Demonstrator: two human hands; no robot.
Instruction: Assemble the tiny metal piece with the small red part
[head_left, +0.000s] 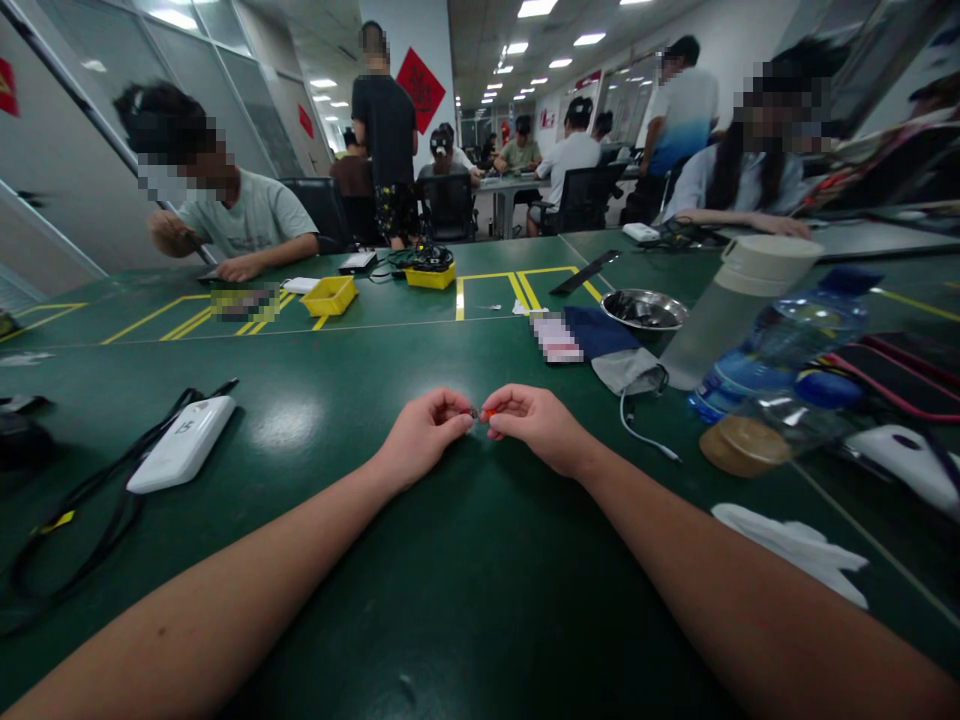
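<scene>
Indoors, green table (480, 590); left grip (424, 432) on dark bit (472, 411), right grip (536, 425) on orange bit (487, 413).

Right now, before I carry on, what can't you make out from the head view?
Head view only:
- Small dark part pinched by the left hand: too small to name, and the fingers cover it.
- Orange part in the right hand: mostly hidden by the fingertips.
- Contents of the metal bowl: dark, too far away to tell.
- Flat item left of the bowl: blurred out.
</scene>
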